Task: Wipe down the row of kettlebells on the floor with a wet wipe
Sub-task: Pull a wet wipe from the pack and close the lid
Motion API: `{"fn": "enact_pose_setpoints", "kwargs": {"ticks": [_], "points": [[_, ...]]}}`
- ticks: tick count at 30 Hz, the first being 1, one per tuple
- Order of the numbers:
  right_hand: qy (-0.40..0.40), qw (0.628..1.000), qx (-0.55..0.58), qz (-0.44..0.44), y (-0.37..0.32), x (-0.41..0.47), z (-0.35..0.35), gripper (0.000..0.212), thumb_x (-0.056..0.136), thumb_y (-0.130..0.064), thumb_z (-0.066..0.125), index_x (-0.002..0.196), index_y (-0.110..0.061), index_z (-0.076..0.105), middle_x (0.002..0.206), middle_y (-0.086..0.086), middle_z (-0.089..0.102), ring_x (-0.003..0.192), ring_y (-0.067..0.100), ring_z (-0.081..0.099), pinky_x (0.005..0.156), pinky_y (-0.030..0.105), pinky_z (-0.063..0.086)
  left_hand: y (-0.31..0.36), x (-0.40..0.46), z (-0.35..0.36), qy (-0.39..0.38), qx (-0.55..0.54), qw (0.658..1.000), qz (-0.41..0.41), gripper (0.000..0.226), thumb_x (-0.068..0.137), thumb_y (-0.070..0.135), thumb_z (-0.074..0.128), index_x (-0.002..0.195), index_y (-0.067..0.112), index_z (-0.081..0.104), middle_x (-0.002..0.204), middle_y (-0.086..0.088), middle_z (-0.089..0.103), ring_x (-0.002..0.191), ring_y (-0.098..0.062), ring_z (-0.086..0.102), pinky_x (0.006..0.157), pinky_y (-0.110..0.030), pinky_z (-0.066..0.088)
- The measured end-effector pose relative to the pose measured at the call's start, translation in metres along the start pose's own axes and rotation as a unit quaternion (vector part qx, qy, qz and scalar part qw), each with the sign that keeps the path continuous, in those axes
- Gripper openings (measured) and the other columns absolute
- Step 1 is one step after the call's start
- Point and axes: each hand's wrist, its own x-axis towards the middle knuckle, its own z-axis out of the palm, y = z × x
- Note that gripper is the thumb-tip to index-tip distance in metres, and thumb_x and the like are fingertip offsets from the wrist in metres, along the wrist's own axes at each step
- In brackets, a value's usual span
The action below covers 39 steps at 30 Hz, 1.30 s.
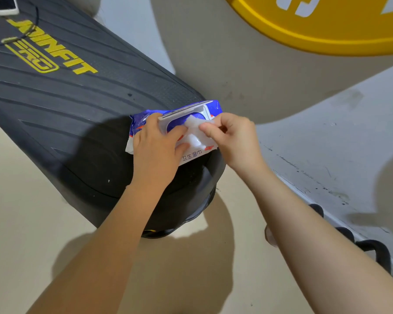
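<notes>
Low right, beside the right forearm: black kettlebell handles (372,250) in a row along the wall base, mostly cut off by the frame. Farther up, left hand (157,141) flat on the wipes pack (191,155), fingers spread and pressing it down onto the black pad (66,98). Lid (186,109) flipped up. Right hand (232,139) just beside, thumb and forefinger pinching a white wipe (195,130) bunched at the opening, still partly inside. Beyond, yellow lettering on the pad; top right, a yellow plate (327,30) against the wall.
</notes>
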Motion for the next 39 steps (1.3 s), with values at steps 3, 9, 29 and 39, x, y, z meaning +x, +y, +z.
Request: {"fn": "enact_pose_setpoints", "kwargs": {"ticks": [3, 9, 29, 39], "points": [[-0.020, 0.991, 0.129, 0.026, -0.003, -0.001, -0.016, 0.025, 0.085, -0.016, 0.062, 0.062, -0.013, 0.055, 0.060, 0.000, 0.055, 0.057, 0.011, 0.050, 0.057, 0.018, 0.040, 0.000, 0.004, -0.004, -0.006, 0.002, 1.000, 0.001, 0.034, 0.086, 0.027, 0.060, 0.118, 0.018, 0.058, 0.131, -0.020, 0.043, 0.120, -0.036, 0.044, 0.097, -0.047, 0.037], [0.075, 0.882, 0.454, 0.103, -0.005, -0.004, -0.031, 0.015, 0.076, -0.014, 0.050, 0.063, -0.015, 0.058, 0.058, -0.006, 0.058, 0.068, 0.021, 0.053, 0.065, 0.030, 0.040, 0.002, 0.010, -0.007, -0.036, 0.034, 0.999, -0.008, 0.037, 0.089, 0.033, 0.054, 0.124, 0.022, 0.052, 0.136, -0.017, 0.037, 0.124, -0.032, 0.040, 0.100, -0.044, 0.035], [0.023, 0.934, 0.270, 0.231, 0.003, -0.008, -0.020, 0.030, 0.085, -0.005, 0.063, 0.110, -0.013, 0.049, 0.106, 0.010, 0.062, 0.064, 0.010, 0.059, 0.052, 0.018, 0.047, -0.008, 0.013, -0.007, -0.030, 0.096, 0.985, 0.143, 0.047, 0.065, 0.008, 0.082, 0.108, 0.001, 0.063, 0.107, -0.019, 0.066, 0.096, -0.035, 0.065, 0.071, -0.041, 0.055], [-0.056, 0.983, -0.165, -0.052, -0.007, 0.000, -0.007, 0.050, 0.079, -0.025, 0.067, 0.126, -0.026, 0.050, 0.114, 0.000, 0.061, 0.102, 0.020, 0.056, 0.081, 0.035, 0.047, -0.009, 0.040, -0.024, -0.109, -0.026, 0.992, -0.063, 0.070, 0.079, 0.034, 0.068, 0.138, 0.018, 0.033, 0.139, -0.012, 0.041, 0.126, -0.028, 0.043, 0.098, -0.044, 0.041]]}}
